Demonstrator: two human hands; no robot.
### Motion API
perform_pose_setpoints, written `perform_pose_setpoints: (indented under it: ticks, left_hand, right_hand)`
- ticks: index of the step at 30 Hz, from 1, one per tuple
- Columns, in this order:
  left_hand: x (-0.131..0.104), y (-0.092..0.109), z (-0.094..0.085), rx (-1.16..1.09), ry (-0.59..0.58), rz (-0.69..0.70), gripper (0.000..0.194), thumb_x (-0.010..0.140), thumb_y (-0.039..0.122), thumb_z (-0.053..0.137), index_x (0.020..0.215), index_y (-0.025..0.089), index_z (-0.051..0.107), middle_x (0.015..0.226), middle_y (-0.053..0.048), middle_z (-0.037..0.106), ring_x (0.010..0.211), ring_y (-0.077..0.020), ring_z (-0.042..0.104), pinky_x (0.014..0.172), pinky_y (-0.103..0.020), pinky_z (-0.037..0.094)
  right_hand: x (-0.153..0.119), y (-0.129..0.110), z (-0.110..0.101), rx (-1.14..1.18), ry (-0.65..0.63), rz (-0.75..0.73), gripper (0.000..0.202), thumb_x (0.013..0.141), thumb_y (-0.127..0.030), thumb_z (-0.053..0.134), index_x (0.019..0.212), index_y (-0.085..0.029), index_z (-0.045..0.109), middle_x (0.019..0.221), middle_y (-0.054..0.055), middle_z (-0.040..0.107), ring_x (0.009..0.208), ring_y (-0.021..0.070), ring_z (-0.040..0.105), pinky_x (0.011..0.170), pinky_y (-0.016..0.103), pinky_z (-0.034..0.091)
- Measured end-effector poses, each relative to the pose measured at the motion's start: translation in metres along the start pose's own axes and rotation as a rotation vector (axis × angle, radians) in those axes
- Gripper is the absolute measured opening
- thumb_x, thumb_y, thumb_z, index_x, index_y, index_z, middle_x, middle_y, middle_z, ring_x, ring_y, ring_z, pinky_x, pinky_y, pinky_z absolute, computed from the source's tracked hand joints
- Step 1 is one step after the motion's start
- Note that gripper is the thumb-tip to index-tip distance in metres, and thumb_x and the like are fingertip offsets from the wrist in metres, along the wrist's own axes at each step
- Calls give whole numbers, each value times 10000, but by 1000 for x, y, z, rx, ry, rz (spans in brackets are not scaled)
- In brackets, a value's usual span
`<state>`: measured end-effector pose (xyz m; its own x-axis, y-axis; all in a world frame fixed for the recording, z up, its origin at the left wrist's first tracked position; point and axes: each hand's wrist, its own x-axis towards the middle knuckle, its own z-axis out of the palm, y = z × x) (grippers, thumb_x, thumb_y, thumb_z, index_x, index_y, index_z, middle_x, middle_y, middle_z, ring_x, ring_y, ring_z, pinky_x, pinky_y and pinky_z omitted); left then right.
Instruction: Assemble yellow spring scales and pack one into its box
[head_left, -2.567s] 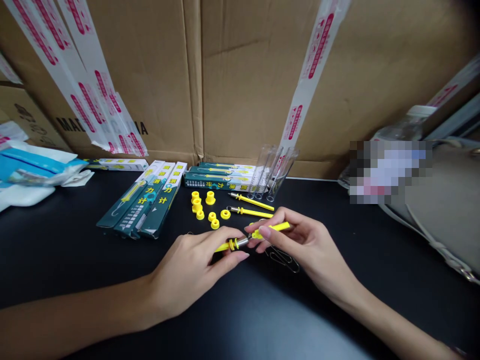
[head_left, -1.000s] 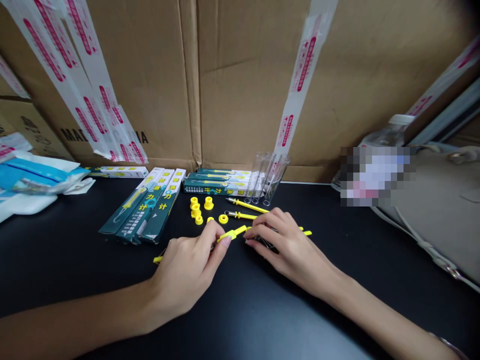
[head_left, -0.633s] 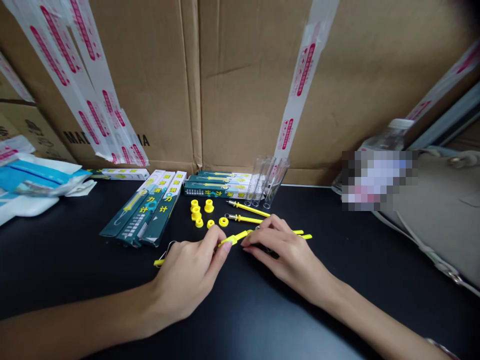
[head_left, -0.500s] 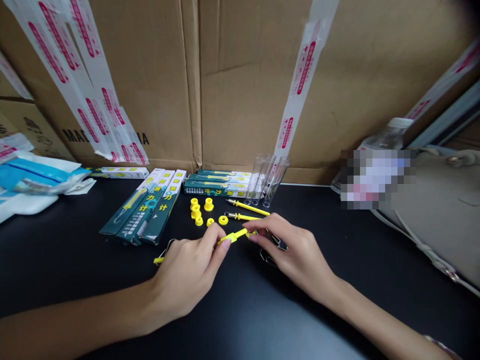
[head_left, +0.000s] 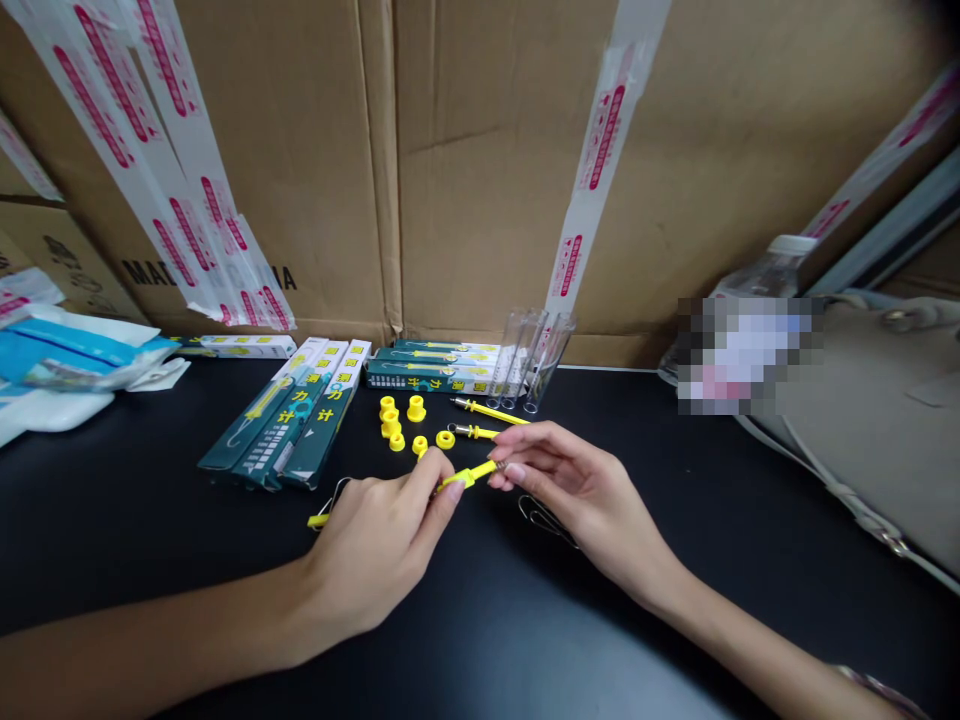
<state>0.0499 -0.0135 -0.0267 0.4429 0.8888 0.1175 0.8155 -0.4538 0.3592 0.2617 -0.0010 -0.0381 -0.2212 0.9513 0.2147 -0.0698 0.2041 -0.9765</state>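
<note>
1. Centre of the view, just above the dark tabletop (head_left: 480, 620): a slim yellow rod (head_left: 469, 477), held at a slant between two bare hands. From its right end a short metal coil (head_left: 501, 465) sticks out.
2. The left hand (head_left: 375, 525) is closed, pinching the rod between thumb and forefinger. I judge this grip is meant to steady the rod while leaving the coil end exposed.
3. The right hand (head_left: 592, 490) pinches the coil with thumb and fingertips, its other fingers loosely curled; so light a hold probably suits a small, springy part.
4. Beside the left hand, a yellow end piece (head_left: 316, 521) and a bent wire (head_left: 339, 490) show. I cannot tell whether they join the held rod.
5. Below the right hand lie wire hooks (head_left: 544, 518), partly hidden by it.
6. Beyond the hands, two metal-tipped yellow rods (head_left: 491, 410) lie nearly side by side, and small yellow caps (head_left: 390, 424) cluster to their left, perhaps grouped by kind for easy reach.
7. Farther back, clear tubes (head_left: 513, 362) stand on end by flat-lying green-and-white boxes (head_left: 431, 370). More slim boxes (head_left: 300, 410) lie slanted at left.
8. At the edges: blue-and-white packaging (head_left: 82, 350) left, a plastic bottle (head_left: 765, 275) and beige bag (head_left: 885, 400) right, large cardboard (head_left: 495, 200) behind.
</note>
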Motion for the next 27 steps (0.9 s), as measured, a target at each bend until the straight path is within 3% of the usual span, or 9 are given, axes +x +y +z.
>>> perform_pose_setpoints:
  ticks: [8,13,20,24,27]
  left_hand:
    - [1,-1,1,43,5,42,215,1065,301,334,991,237,525,728,36,697,590,-235,710,546,-292,390]
    - [0,-5,7,-2,76,92,205,1068,346,373,986,238,528,775,45,731,599,-222,725,557,-291,414]
    - [-1,-7,10,-8,87,106,200,1059,333,410,954,230,545,788,39,750,609,-214,732,569,-294,424]
    - [-2,-8,11,-103,147,138,223,1060,340,398,936,231,548,767,46,738,580,-175,710,548,-272,414]
    - [-4,-9,11,-188,186,186,260,1067,362,386,919,231,555,747,50,730,595,-159,714,563,-257,430]
  right_hand:
    - [-1,4,1,22,-50,16,220,876,-330,748,1058,-215,701,941,50,757,808,176,735,824,342,618]
    - [-2,2,8,77,-53,75,233,857,-337,766,1042,-204,712,913,47,765,791,181,744,828,352,620]
    - [-4,-1,12,230,-38,165,266,799,-278,828,1036,-209,730,911,26,779,785,144,731,820,284,600]
    - [-4,1,16,332,-51,257,383,721,-249,888,1075,-225,746,974,25,793,870,155,737,889,292,576]
    - [-5,3,19,342,-66,294,315,730,-281,886,1019,-222,773,887,8,794,799,130,725,832,244,567]
